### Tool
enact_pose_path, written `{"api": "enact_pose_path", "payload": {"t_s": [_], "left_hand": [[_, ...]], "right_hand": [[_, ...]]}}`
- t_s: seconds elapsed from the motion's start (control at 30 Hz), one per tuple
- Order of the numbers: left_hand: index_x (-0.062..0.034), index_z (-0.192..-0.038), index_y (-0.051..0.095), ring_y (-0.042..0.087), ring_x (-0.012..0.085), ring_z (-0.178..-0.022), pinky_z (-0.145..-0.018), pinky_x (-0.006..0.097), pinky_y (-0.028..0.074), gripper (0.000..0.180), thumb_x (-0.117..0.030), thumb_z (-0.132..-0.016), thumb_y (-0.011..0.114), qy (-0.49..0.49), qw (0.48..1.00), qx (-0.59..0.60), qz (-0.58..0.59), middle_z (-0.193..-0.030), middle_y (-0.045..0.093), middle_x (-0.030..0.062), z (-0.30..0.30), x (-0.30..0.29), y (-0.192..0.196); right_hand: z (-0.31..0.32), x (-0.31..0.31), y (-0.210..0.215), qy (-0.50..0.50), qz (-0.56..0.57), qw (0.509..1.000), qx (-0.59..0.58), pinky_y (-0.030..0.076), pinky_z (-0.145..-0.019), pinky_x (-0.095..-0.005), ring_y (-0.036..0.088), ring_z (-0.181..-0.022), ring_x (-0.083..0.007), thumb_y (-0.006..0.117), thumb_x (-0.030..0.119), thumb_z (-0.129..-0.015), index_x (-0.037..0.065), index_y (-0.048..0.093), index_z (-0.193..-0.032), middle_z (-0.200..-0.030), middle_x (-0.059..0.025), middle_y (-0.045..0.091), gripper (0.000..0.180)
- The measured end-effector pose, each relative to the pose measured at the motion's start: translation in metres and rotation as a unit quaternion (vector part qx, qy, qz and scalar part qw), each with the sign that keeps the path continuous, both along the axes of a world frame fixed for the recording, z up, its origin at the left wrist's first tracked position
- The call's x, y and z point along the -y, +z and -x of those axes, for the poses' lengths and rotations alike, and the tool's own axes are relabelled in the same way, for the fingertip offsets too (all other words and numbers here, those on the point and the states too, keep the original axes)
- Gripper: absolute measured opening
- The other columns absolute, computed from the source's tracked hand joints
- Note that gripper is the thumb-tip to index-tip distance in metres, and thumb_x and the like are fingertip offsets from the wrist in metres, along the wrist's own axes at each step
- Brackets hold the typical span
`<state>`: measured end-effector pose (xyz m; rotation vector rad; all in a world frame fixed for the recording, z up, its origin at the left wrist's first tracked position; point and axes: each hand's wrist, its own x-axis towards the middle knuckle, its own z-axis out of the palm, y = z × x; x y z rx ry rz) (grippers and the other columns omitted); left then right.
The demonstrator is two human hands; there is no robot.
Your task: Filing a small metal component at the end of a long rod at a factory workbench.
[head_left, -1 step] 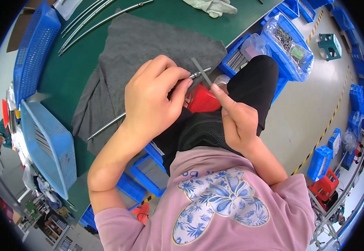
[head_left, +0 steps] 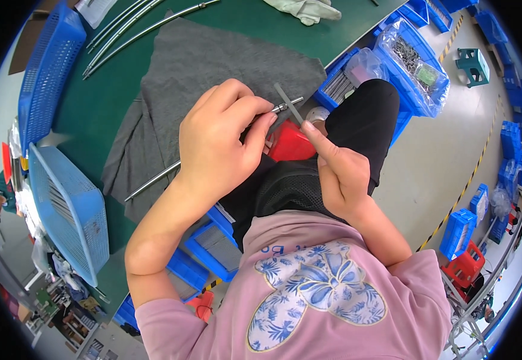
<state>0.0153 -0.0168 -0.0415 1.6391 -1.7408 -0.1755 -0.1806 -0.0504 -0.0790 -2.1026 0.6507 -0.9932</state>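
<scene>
My left hand (head_left: 218,141) is closed around a slim metal rod (head_left: 154,180), which slants from lower left to upper right over the grey cloth (head_left: 204,63). The rod's stepped tip sticks out past my thumb and fingers. In my right hand (head_left: 346,174) is a thin flat grey file (head_left: 289,102), its near end gripped with the index finger stretched along it. The file crosses the rod near the tip and seems to touch it. My left palm and fingers hide the rod's middle.
More metal rods (head_left: 147,37) lie on the green table (head_left: 246,21) at the far left. Blue baskets (head_left: 72,207) line the left side. To the right are a blue bin of small metal parts (head_left: 408,54) and a white cloth (head_left: 306,9). A green stool (head_left: 472,66) stands beyond.
</scene>
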Motion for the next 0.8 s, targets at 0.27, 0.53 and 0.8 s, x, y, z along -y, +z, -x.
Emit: {"api": "enact_pose_path", "payload": {"t_s": [0.27, 0.53, 0.8], "left_hand": [[-0.0045, -0.074, 0.063, 0.056, 0.0238, -0.065, -0.056, 0.034, 0.044, 0.012, 0.000, -0.067, 0.071, 0.009, 0.998, -0.060, 0.019, -0.072, 0.055, 0.0053, 0.006, -0.001, -0.003], [0.0012, -0.075, 0.061, 0.053, 0.0186, -0.063, -0.054, 0.028, 0.043, 0.015, 0.010, -0.068, 0.071, -0.017, 0.996, -0.087, 0.026, -0.073, 0.054, 0.0072, 0.004, 0.001, -0.005], [-0.0002, -0.072, 0.059, 0.053, 0.0228, -0.065, -0.056, 0.032, 0.042, 0.014, 0.008, -0.067, 0.069, -0.009, 0.994, -0.107, 0.021, -0.073, 0.053, 0.0073, 0.007, -0.001, -0.005]], "right_hand": [[0.002, -0.008, -0.001, -0.021, 0.065, 0.996, -0.058, 0.036, -0.045, -0.0287, 0.043, -0.043, -0.0180, 0.050, -0.012, -0.068, -0.005, 0.059, -0.122, -0.057, -0.0067, 0.048, 0.055], [-0.023, -0.004, 0.008, -0.066, 0.125, 0.986, -0.084, 0.031, -0.043, -0.0277, 0.040, -0.040, -0.0173, 0.051, -0.012, -0.062, -0.006, 0.061, -0.119, -0.054, -0.0061, 0.048, 0.058], [-0.023, 0.001, 0.014, -0.070, 0.145, 0.982, -0.097, 0.034, -0.042, -0.0292, 0.040, -0.038, -0.0155, 0.056, 0.000, -0.054, 0.001, 0.063, -0.120, -0.050, -0.0004, 0.042, 0.066]]}}
